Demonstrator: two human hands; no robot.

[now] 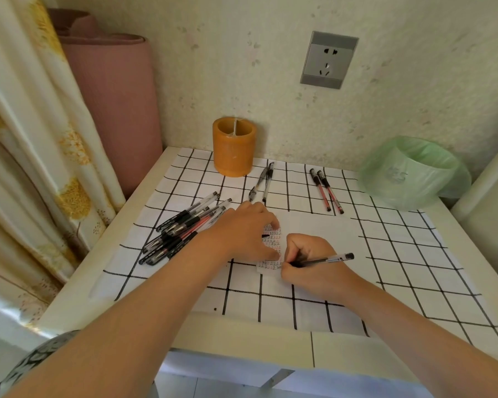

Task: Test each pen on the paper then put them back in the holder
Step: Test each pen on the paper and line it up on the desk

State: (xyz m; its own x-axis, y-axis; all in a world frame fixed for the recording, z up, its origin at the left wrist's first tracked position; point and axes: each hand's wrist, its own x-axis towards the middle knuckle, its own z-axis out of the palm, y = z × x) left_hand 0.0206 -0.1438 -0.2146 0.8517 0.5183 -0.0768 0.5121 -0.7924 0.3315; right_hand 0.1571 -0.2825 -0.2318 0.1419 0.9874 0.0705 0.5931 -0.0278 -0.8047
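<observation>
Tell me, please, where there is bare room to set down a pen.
Bare cloth lies right of the paper, nearer than the green-lined bin and two red pens; a narrow strip separates those from two black pens. Crowded: the pen pile at left, the left hand and right hand on the paper.

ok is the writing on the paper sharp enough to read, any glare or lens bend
Head view: soft even light, no glare; marks on the paper show as red and black rows, too small and soft to read; wide-angle bend bows the tablecloth grid lines.
</observation>
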